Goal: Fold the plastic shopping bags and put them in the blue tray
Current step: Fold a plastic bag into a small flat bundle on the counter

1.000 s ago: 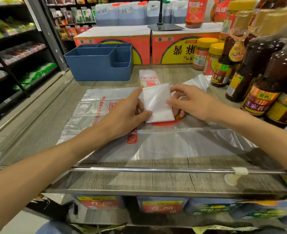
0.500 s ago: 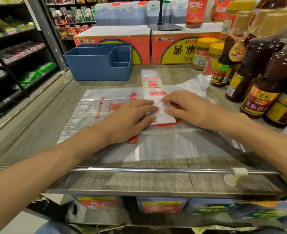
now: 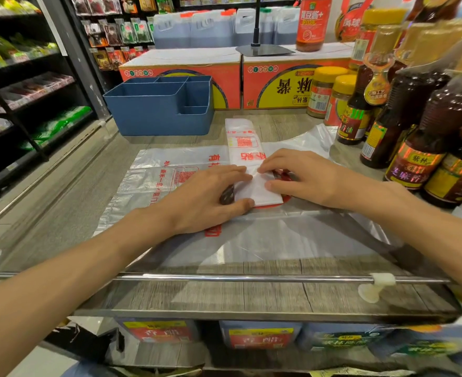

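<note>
Plastic shopping bags lie on the wood-grain shelf top (image 3: 265, 297) before me: the biggest, a flat clear bag (image 3: 251, 240) of glossy, crinkled film with red print, spreads wide under both my hands. Behind it stand two orange cardboard cartons (image 3: 186, 83), boxy and matte. At far left of the shelf sits the blue tray (image 3: 153, 115), hard smooth plastic, rectangular with rounded corners, split into several compartments; I see nothing inside it. Dark glass sauce bottles (image 3: 404, 148) with shiny labels crowd the right edge. A thin chrome rail (image 3: 238, 278) runs along the near side. On top of the flat bag lies the folded bag (image 3: 257, 186), a narrow white strip reaching toward the tray, its near end doubled into a small thick rectangle. My left hand (image 3: 211, 197) rests flat on that rectangle's left edge, fingers straight and close together. My right hand (image 3: 303, 178) presses its right side, fingers extended together, tips meeting the fold line.
</note>
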